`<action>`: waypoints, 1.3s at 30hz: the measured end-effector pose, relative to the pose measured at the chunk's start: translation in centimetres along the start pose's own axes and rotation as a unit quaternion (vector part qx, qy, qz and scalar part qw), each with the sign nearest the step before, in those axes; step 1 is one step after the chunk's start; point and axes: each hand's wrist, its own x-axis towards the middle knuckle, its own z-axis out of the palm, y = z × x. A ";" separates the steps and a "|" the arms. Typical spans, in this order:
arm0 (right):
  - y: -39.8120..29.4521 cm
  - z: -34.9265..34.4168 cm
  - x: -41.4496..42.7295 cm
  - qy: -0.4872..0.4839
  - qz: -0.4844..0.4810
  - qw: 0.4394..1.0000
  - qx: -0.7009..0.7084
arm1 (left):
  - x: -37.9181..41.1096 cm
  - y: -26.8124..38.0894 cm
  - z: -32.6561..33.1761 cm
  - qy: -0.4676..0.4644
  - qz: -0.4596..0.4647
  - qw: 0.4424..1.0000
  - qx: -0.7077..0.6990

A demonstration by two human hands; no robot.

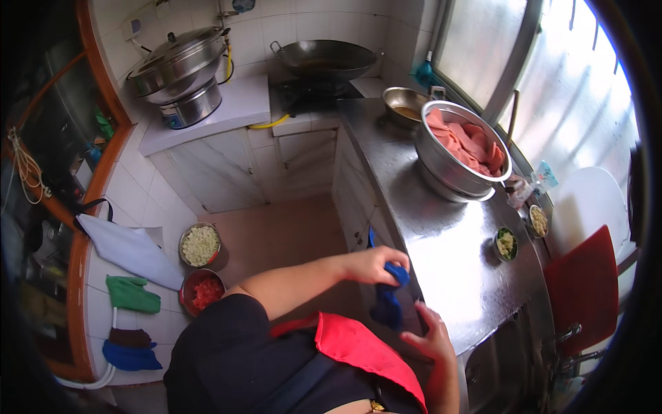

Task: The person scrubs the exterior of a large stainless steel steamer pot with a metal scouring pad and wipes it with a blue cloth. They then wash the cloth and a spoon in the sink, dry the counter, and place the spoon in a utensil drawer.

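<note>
My left hand [376, 265] is closed around a bunched blue cloth [388, 302], part of which hangs down beside the front edge of the stainless steel counter [439, 259]. Lower and to the right, my right hand [430, 334] is raised at the counter's edge with fingers apart and nothing in it. On the counter, a large metal bowl [455, 165] full of pink sliced meat, possibly ham or sausage, rests in another metal vessel. A small bowl of chopped green and pale food [506, 244] stands nearer the sink. A red apron [364, 344] covers my chest.
A wok [328, 59] sits on the stove; a metal pan [406, 103] is beside it. The sink [499, 357] and a red board [584, 295] lie right. Low at left are bowls of pale diced food [200, 246] and red chopped food [207, 294]. A lidded steamer [178, 67] stands back left.
</note>
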 end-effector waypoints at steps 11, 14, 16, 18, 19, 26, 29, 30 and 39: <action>-6.2 4.5 10.3 0.036 0.191 0.965 0.176 | -6.7 -3.7 -7.1 -0.194 -0.117 0.969 0.101; -3.0 5.2 8.7 0.110 0.059 0.966 0.227 | -8.4 -6.0 -8.2 -0.214 -0.137 0.955 0.152; -4.3 5.3 8.0 0.116 0.122 0.917 0.361 | -9.6 -7.5 -9.3 -0.181 -0.150 0.943 0.236; -3.1 5.5 6.0 0.105 0.197 0.887 0.405 | -11.0 -9.0 -10.2 -0.144 -0.158 0.933 0.290; -3.0 5.8 5.7 0.081 0.186 0.927 0.317 | -11.8 -9.5 -10.5 -0.124 -0.163 0.930 0.304; -1.5 7.4 2.3 0.114 0.264 0.892 0.349 | -10.0 -6.7 -12.4 -0.115 -0.273 0.893 0.339; 0.4 3.8 3.6 0.282 0.276 0.865 0.311 | -0.7 -4.8 -13.6 -0.014 -0.075 0.913 0.401; 0.5 1.3 4.3 0.299 0.342 0.818 0.352 | 2.5 -4.5 -13.8 0.049 -0.049 0.942 0.329; 1.0 -2.2 -5.2 0.400 0.332 0.783 0.343 | 10.8 -9.3 -0.7 0.145 0.167 0.828 0.515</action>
